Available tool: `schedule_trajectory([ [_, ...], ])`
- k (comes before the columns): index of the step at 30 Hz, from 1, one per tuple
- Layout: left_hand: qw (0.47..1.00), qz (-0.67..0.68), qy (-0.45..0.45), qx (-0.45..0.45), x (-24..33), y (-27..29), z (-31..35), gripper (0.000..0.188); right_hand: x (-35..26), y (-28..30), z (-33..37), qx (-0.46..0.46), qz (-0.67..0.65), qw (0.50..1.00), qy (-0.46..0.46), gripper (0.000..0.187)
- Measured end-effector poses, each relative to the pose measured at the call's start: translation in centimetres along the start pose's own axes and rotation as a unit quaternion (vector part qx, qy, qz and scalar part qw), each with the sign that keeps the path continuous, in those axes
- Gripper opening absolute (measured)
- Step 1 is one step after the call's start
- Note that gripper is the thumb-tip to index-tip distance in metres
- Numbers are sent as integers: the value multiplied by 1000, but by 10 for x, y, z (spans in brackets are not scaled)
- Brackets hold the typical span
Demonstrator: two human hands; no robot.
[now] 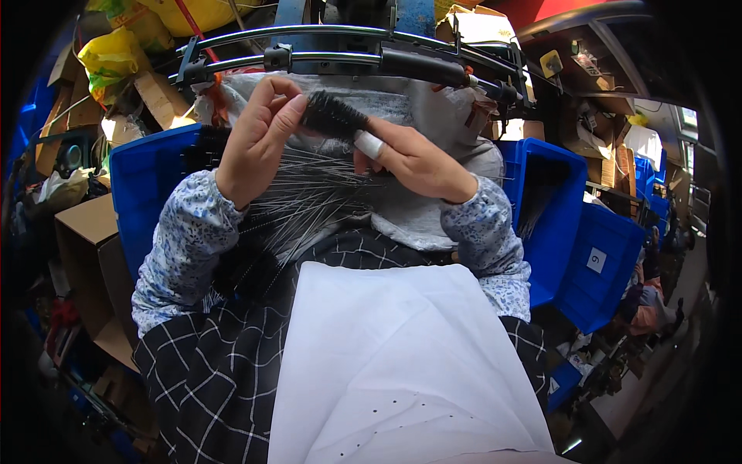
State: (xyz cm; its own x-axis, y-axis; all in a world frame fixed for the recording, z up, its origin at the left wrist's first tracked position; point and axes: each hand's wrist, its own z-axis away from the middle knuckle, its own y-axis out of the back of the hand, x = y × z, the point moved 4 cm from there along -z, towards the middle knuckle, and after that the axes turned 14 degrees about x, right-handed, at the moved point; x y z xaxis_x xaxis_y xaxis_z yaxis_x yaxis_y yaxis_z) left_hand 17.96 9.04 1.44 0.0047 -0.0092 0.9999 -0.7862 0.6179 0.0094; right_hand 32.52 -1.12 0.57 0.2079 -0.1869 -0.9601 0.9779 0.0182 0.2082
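A black bristle brush (332, 116) is held up in front of me between both hands. My right hand (421, 162) grips its right end, with white tape wrapped round one finger. At the brush's left end, my left hand (259, 139) is closed, thumb and curled fingers pinched together against the bristles. Below the hands, a loose bundle of thin metal wire stems (309, 193) lies across grey cloth (410, 213) over my lap. Black bristle heads (251, 267) show at the bundle's lower left, partly under my left sleeve.
Just beyond the hands runs a machine with a metal rail (332, 58). Blue bins stand at my left (147, 174) and right (568, 178), the right one holding more wire stems. A cardboard box (93, 240) sits at far left. A yellow bag (116, 62) lies at back left.
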Motion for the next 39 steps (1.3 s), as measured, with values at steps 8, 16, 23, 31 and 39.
schedule_trajectory([
  [8, 925, -373, 20, 77, -12, 97, 49, 25, 38, 121, -71, 476, 465, 741, 93, 25],
  [16, 901, -427, 51, 62, -37, 114, 76, 12, 59, 142, -107, 444, 587, 670, 97, 26],
  [23, 902, -413, 76, 103, -33, 116, 75, 12, 64, 142, -109, 450, 556, 689, 113, 26],
  [31, 855, -339, -169, 355, 13, 136, 68, 18, 61, 141, -108, 442, 516, 727, 97, 27],
  [39, 861, -100, -207, 454, 57, 154, 64, 19, 72, 150, -129, 400, 605, 681, 102, 34],
])
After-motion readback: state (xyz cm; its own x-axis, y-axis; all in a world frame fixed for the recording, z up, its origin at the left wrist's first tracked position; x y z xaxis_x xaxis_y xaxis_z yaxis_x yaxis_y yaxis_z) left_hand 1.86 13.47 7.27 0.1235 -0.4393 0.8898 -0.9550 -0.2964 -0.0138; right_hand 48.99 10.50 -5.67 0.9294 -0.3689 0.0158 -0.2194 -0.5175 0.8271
